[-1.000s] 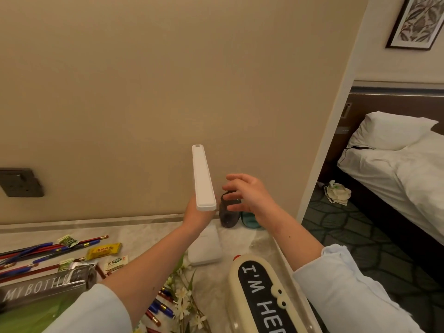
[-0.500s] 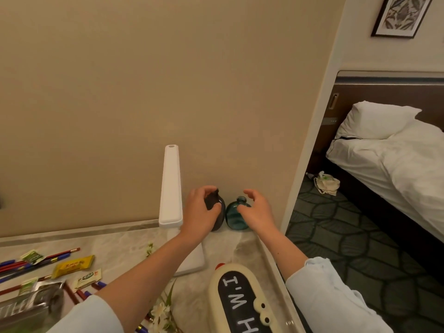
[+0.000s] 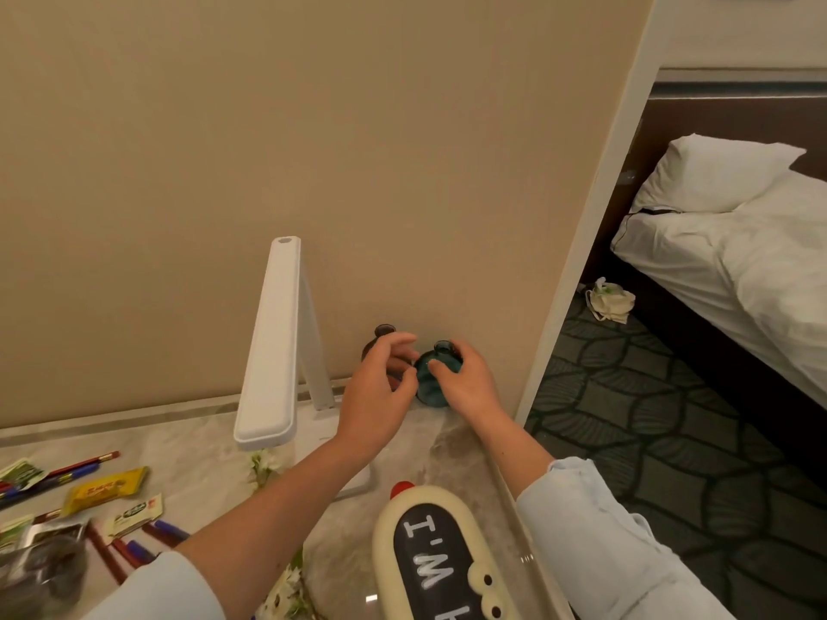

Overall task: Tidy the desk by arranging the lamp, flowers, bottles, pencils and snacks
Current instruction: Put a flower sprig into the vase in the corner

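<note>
We see bare tabletop [image 3: 188, 436] open left of the lamp [image 3: 268, 346]. The lamp's arm and head wall off that side of the two bottles [image 3: 436, 373], the wall [image 3: 313, 149] closes behind them, and the cream case [image 3: 429, 552] blocks the near approach.

The left hand [image 3: 380, 391] has let go of the lamp [image 3: 273, 346] and moved to the dark bottle [image 3: 379, 340]. The right hand [image 3: 463, 380] has moved from the dark bottle onto the teal bottle [image 3: 429, 387]. The lamp now stands further left.
</note>
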A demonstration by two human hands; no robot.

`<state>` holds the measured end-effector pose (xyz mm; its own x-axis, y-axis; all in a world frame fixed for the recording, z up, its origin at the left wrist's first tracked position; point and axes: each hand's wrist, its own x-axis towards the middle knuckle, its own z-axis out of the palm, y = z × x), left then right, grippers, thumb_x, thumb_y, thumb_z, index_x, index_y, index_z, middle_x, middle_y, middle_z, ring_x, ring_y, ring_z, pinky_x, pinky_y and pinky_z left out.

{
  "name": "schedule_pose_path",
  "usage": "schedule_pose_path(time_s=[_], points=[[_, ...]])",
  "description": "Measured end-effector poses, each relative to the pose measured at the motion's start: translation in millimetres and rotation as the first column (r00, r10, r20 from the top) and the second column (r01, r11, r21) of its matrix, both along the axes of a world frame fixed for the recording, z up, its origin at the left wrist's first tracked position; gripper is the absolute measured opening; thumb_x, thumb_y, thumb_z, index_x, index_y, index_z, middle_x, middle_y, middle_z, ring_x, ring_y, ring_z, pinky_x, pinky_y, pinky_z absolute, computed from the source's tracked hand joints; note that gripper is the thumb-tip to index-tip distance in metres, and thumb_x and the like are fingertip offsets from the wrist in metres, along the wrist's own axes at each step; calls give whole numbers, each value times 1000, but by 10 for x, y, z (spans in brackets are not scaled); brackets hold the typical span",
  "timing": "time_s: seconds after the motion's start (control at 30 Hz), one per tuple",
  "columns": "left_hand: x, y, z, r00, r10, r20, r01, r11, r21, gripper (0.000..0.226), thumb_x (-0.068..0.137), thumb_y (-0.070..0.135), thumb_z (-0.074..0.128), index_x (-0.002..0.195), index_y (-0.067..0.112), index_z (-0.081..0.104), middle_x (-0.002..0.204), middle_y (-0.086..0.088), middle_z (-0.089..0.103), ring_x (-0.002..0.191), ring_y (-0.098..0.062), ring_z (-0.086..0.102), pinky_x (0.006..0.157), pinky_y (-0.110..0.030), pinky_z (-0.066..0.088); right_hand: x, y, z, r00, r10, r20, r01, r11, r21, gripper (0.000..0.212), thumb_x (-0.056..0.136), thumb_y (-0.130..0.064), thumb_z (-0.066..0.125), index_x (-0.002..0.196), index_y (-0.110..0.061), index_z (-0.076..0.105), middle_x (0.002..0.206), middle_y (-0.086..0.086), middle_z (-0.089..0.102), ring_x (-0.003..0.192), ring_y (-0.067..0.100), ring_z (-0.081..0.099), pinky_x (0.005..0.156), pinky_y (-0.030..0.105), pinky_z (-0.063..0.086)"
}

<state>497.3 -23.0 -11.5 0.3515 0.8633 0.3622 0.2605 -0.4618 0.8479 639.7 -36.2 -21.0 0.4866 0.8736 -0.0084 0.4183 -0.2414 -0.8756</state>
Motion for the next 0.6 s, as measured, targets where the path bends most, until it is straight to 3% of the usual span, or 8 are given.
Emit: schedule_pose_path(time_s=[0.2,0.43,0.6], points=[[15,27,-127,998,-63,-4,62,994,-92,49,89,9,55,125,40,43,111,22,59,100,0,60,86,-29,53,40,23,-23,1000,-24,-1,24,999,22,29,89,-25,63,117,-15,61,119,8,59,109,23,57,99,40,46],[-11,12,-76,996,-94,-4,93,991,-96,52,87,10,60,129,36,42,125,22,53,115,5,52,98,-27,48,-28,-158,47,999,-13,-42,15,998,56,15,90,-25,63,103,-19,59,102,-1,64,97,18,59,78,28,44],[-86,-107,5,993,-119,-17,116,985,-130,61,82,17,70,134,33,40,135,14,49,123,3,46,100,-16,39,-164,-363,281,997,29,-73,-20,994,111,15,91,-24,61,104,-16,57,100,-1,63,96,16,59,82,31,47]])
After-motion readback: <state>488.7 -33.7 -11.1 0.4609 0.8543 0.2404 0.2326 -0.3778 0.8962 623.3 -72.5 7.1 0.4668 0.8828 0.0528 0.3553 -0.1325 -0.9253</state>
